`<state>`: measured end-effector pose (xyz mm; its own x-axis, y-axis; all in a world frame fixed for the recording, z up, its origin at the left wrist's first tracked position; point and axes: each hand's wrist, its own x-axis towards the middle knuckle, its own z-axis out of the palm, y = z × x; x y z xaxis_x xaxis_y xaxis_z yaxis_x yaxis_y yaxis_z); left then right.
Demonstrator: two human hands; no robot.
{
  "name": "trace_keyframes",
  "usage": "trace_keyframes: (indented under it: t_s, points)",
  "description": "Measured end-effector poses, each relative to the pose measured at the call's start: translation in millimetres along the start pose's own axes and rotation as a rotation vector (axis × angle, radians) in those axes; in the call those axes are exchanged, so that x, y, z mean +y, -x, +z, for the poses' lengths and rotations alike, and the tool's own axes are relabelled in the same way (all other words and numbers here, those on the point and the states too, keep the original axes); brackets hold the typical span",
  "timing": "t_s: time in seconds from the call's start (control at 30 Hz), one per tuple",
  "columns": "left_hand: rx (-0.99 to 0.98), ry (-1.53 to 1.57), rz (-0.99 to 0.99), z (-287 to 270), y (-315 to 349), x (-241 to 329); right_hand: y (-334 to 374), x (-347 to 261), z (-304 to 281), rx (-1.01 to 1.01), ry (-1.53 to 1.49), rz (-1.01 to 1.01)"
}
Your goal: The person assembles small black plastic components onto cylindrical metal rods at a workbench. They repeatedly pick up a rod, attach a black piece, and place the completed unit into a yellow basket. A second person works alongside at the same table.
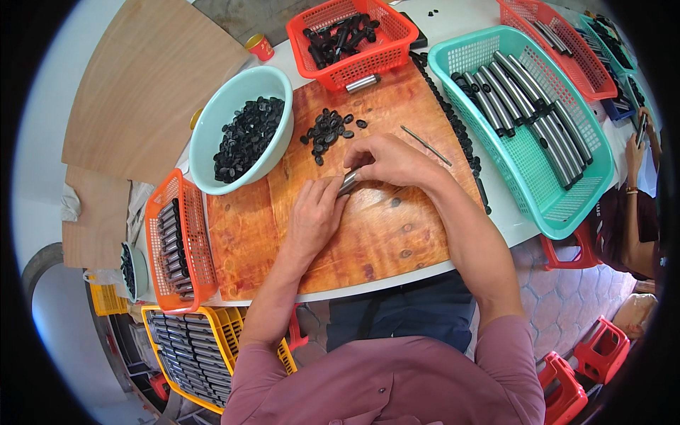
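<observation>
Over the middle of a reddish wooden board [269, 248], both my hands meet at a short silver metal tube [348, 184]. My left hand [316, 212] is wrapped round its near end. At the far end, the bent fingers of my right hand [386, 161] are closed on the tube, and they hide whatever else may be there. Just beyond my hands lies a loose pile of small black oval caps [327, 131]. A thin metal rod [425, 145] rests on the board to the right of my right hand.
A pale green bowl [280, 81] of black caps stands left. Red baskets [404, 42] and a green basket [496, 191] hold black parts and silver tubes. An orange basket [205, 262] and yellow crate [227, 333] hold more tubes. Another person [634, 205] works at far right.
</observation>
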<state>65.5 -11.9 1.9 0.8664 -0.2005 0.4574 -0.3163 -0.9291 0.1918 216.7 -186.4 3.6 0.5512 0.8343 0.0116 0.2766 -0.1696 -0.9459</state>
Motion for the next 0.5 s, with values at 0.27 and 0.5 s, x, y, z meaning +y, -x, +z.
trace_keyframes:
  t_s: [0.27, 0.5]
  points:
    - [0.002, 0.016, -0.074, 3.3, 5.8, 5.1, 2.0, -5.3, -0.7, -0.045, 0.043, -0.007]
    - [-0.026, 0.050, -0.096, 1.0, 5.9, 5.3, 3.6, -11.7, -4.0, -0.107, 0.114, 0.045]
